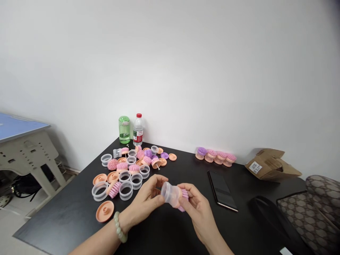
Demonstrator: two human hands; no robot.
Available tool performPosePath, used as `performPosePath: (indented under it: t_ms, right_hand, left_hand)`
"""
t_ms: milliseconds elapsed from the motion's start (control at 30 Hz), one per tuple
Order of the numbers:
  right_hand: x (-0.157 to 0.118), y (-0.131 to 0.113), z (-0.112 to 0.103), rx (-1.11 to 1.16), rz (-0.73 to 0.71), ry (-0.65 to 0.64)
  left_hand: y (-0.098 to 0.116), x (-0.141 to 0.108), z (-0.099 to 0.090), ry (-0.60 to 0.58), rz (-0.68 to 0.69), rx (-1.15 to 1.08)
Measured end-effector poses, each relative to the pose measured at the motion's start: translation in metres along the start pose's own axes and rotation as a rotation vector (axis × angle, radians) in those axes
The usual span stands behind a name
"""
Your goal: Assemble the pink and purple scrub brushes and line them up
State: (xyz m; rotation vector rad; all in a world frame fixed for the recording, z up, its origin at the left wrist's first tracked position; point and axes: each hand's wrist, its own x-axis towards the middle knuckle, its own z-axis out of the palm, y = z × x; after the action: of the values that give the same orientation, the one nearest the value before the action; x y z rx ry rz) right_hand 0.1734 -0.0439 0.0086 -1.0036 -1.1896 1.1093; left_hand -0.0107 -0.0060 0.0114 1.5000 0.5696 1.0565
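Note:
My left hand (145,202) and my right hand (195,209) both grip a small part-assembled brush (172,194) above the black table (71,219). My left fingers wrap its clear plastic ring, and my right fingers sit against its peach base and pink bristles. A pale green bead bracelet (119,226) circles my left wrist. Left of my hands lies a loose heap of clear rings (126,190), peach discs (105,211) and pink and purple bristle heads (113,164). Part of the brush is hidden by my fingers.
Several assembled brushes (215,157) stand in a row by the wall. A black phone (222,190) lies right of my hands. A green bottle (124,130), water bottle (138,130) and cardboard box (272,164) stand at the back. A patterned chair (316,209) is at right.

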Motion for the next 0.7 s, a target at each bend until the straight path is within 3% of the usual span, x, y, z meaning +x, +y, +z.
performPosePath:
  t_ms: [133, 467, 600, 700]
  right_hand:
    - [0.000, 0.001, 0.000, 0.006, 0.005, 0.030]
    - [0.009, 0.009, -0.013, -0.030, 0.095, -0.013]
    - [0.008, 0.023, -0.008, -0.294, 0.017, 0.072]
    - [0.005, 0.027, -0.003, -0.506, -0.089, 0.039]
  left_hand:
    - [0.003, 0.003, -0.001, 0.035, 0.007, 0.103]
    - [-0.002, 0.000, -0.001, -0.022, 0.484, 0.629]
    - [-0.006, -0.002, 0.005, -0.070, 0.384, 0.827]
    - [-0.006, -0.002, 0.009, -0.106, 0.252, 0.912]
